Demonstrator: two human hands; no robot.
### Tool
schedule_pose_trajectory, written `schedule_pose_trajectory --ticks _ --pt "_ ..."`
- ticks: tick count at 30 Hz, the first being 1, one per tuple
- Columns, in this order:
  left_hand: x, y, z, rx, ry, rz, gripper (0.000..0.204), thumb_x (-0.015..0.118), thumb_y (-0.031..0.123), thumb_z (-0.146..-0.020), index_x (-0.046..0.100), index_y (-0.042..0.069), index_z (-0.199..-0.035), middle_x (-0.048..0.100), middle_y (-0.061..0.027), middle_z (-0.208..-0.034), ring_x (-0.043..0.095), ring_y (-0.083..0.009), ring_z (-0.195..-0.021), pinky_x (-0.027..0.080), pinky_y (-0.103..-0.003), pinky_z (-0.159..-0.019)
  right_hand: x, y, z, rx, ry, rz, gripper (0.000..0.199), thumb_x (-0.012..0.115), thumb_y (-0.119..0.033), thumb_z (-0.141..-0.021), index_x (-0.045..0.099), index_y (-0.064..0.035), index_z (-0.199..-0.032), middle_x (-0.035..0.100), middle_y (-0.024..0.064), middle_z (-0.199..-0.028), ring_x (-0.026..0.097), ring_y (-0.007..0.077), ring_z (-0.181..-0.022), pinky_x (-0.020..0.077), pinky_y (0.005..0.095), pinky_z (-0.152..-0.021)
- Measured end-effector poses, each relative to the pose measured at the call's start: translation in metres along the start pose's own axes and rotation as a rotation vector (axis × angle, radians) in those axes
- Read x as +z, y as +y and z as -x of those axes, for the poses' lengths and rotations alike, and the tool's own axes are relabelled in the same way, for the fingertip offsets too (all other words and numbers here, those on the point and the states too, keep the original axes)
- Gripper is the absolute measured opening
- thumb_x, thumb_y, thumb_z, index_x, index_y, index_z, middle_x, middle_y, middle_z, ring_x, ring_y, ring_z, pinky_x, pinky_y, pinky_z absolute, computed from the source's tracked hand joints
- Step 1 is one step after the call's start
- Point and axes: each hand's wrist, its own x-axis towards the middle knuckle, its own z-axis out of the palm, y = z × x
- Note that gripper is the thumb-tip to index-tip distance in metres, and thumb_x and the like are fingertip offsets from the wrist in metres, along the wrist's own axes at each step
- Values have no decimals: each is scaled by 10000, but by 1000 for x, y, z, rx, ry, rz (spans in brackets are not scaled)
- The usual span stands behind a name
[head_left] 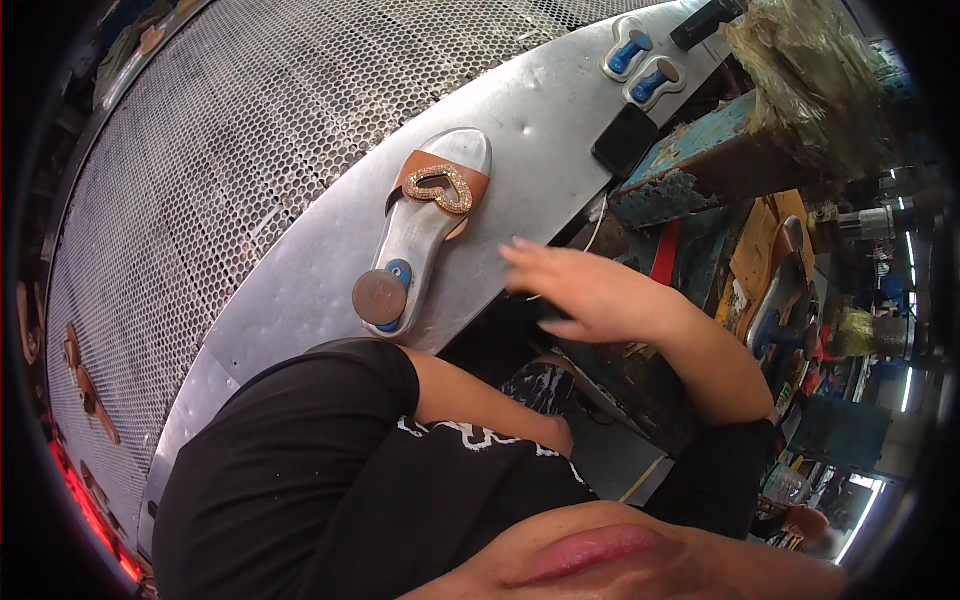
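A silver shoe last [411, 240] with a tan sandal strap [425, 162] and jewelled heart ornament [457, 195] lies on the metal worktop [290, 265] beside a perforated grating [250, 120]. To its right, the right hand [590, 295] hangs apart from it, blurred, fingers [535, 265] extended and open; the left hand is out of sight, so I cannot tell its fingers' state

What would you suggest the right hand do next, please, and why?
I would probably move the right hand leftward to the silver-soled sandal with a brown strap and sparkling heart: the hand appears open and empty, and that sandal lies nearby, untouched, on the curved grey metal table.
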Motion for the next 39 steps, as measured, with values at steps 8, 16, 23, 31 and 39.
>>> schedule_pose_trajectory --ticks 8,16,23,31,39 --pt "-87 -7 45 167 -13 168 294 601 307 -867 738 127 -1054 688 -98 -1158 626 -287 -1122 531 -470 -829 -21 -12 -4 63 424 77 639 758 -132 -748 477 -54 -1317 235 198 -1570 238 410 -1448 303 457 -1146" --pt "5 -5 -5 49 -68 1 210 656 255 -802 779 158 -941 723 -82 -1051 681 -270 -965 564 -516 -675 -14 -6 -3 4 252 10 639 754 -129 -756 475 -44 -1324 301 204 -1542 269 388 -1442 295 458 -1156" --pt "-46 -3 11 6 -32 85 261 636 301 -824 759 155 -1002 709 -65 -1095 673 -233 -1008 550 -461 -717 -19 -16 -6 15 460 7 655 751 -120 -751 466 -78 -1339 296 172 -1547 264 389 -1442 284 466 -1157" --pt "22 -4 -15 49 15 -77 138 689 157 -758 782 128 -855 737 -78 -966 697 -264 -889 547 -516 -566 -8 -12 0 46 205 38 651 776 -134 -734 489 -59 -1313 283 190 -1553 270 379 -1444 306 463 -1142" --pt "17 -4 -13 95 6 -68 153 685 148 -761 782 124 -876 734 -98 -966 692 -284 -874 533 -510 -551 -9 -9 1 49 324 119 670 771 -121 -724 486 -48 -1326 297 200 -1541 260 388 -1445 329 466 -1128"
